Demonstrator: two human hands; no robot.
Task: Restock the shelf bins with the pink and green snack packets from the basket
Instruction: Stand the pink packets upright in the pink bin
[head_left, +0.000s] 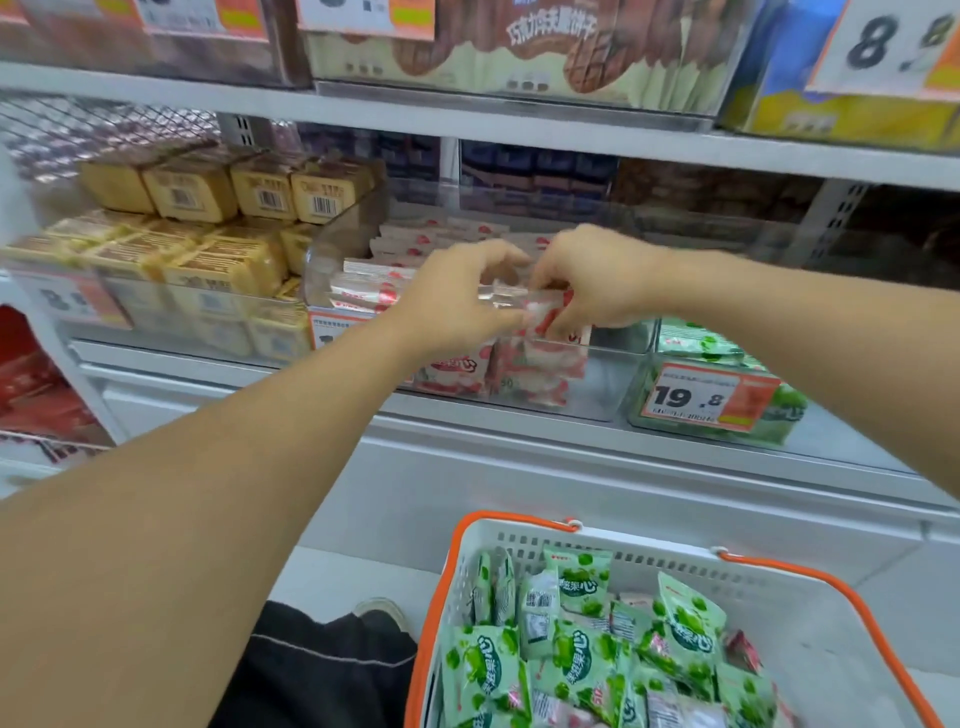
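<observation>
1. Two hands over the clear bin (597, 374): left hand (457, 296) and right hand (587, 280), fingers curled, together pinching one pink packet (545, 314) at the bin's front rim.
2. Under and behind the fingers: more pink packets (395, 291), too many and too blurry to count.
3. Right of the fingers: one bin of green packets (696, 340), one price tag (706, 397).
4. Far below the fingers: one white basket (810, 613), many green packets in basket (576, 654).
</observation>
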